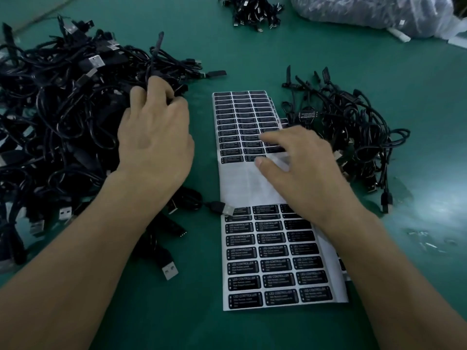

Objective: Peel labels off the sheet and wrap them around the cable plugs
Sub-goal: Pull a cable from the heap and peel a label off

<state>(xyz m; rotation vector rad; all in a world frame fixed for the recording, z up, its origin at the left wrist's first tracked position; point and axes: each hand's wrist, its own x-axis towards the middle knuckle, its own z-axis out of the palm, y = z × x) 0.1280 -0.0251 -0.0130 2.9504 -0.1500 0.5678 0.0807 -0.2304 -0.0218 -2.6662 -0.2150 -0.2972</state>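
Observation:
A long white label sheet (250, 183) with rows of black "LED CONTROLLER" labels lies down the middle of the green table (252, 54); a bare white band crosses its middle. My right hand (300, 170) rests on that band, fingertips spread at the edge of the black labels, holding nothing that I can see. My left hand (154, 137) reaches into the big pile of black USB cables (58, 109) at left, fingers pinched on one cable (154, 56) that stands up above the pile. A smaller cable heap (341, 127) lies right of the sheet; one plug there bears a label (307, 114).
A loose USB plug (225, 208) lies across the sheet's left edge. Another cable bundle (252, 11) sits at the far top. A clear plastic bag (374, 13) full of cables fills the top right corner. Small scraps (427, 241) lie at right.

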